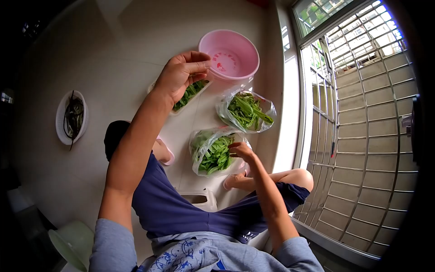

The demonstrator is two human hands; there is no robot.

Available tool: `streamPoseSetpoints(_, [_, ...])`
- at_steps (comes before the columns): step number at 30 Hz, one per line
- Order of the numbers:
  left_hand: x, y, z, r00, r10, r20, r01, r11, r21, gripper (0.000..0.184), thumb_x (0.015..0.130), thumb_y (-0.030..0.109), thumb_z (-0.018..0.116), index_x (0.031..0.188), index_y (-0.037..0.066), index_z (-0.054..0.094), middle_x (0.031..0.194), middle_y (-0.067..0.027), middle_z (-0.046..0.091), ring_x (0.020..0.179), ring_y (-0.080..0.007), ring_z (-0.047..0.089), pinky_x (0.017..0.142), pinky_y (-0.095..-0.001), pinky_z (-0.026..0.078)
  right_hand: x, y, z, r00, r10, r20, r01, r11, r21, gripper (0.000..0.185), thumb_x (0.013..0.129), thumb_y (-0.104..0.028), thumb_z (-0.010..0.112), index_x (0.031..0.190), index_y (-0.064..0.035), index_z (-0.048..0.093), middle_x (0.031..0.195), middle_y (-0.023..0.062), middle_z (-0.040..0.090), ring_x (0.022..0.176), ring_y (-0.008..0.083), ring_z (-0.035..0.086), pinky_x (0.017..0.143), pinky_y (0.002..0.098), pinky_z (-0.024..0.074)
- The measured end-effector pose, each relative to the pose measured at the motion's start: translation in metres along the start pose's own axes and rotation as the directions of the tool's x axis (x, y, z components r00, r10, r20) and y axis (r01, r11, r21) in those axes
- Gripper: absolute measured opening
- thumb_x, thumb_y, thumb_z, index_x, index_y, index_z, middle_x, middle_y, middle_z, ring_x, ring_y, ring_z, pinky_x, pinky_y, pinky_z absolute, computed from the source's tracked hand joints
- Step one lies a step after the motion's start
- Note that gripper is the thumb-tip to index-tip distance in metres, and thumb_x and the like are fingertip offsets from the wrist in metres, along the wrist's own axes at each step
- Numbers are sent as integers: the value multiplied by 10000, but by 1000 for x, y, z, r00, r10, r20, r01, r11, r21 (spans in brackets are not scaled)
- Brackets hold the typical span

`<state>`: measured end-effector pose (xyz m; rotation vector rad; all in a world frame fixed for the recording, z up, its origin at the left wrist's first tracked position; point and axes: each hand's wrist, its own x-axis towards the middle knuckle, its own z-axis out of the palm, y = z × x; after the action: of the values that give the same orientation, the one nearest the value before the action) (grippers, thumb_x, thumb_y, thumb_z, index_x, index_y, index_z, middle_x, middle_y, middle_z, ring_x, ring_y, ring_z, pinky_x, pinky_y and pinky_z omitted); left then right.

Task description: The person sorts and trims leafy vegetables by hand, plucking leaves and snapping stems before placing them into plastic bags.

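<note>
My left hand [186, 72] is raised above a tray of green leaves [186, 96], close to the near rim of a pink basin [213, 56]. Its thumb and forefinger are pressed together; anything between them is too small or hidden to make out. My right hand [241, 151] is at the right side of a clear plastic bag of leafy greens [215, 154], fingers bent and apart over the leaves, with nothing visible in them. Just beyond that bag lies another clear bag of greens [244, 109], with longer stems and leaves.
A white oval basket [59, 119] with dark, long vegetables [74, 115] stands on the floor at the left. A pale green bowl [74, 240] is at the lower left. A barred window [362, 113] and its sill run along the right. A beige container [206, 199] sits between my legs.
</note>
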<state>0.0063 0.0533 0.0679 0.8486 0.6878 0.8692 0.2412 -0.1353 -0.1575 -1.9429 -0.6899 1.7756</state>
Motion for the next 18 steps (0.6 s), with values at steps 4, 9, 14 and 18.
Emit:
streamPoseSetpoints(4, [1, -8, 9, 998, -45, 48, 43, 997, 61, 143, 754, 140, 563, 851, 35, 572, 753, -21, 570, 680, -80, 522, 656, -214, 431, 17, 53, 15, 991, -88, -101, 17, 832, -554, 334, 658, -113, 495, 975, -29, 559, 766, 149, 580, 755, 222, 559, 664, 278, 454])
streamPoseSetpoints(9, [3, -6, 23, 994, -110, 23, 107, 990, 96, 272, 789, 285, 519, 888, 36, 568, 745, -25, 568, 703, -85, 515, 662, -224, 419, 34, 112, 28, 903, -389, -180, 135, 656, -742, 358, 655, -150, 459, 986, -51, 555, 779, 203, 572, 759, 319, 550, 704, 331, 426])
streamPoseSetpoints(14, [7, -10, 20, 993, -86, 77, 79, 993, 86, 296, 806, 313, 484, 896, 42, 563, 776, -30, 570, 705, -90, 511, 672, -218, 409, 33, 93, 14, 992, -118, -53, 56, 760, -648, 255, 691, -195, 441, 825, -16, 563, 689, 185, 560, 696, 315, 555, 620, 358, 425])
streamPoseSetpoints(18, [10, -16, 22, 988, -81, 131, 71, 995, 75, 266, 811, 283, 480, 897, 45, 563, 784, -33, 571, 711, -88, 515, 675, -217, 409, 0, 26, 6, 999, -48, -14, 19, 622, -783, 256, 714, -176, 437, 668, 56, 535, 565, 184, 532, 556, 255, 566, 522, 326, 434])
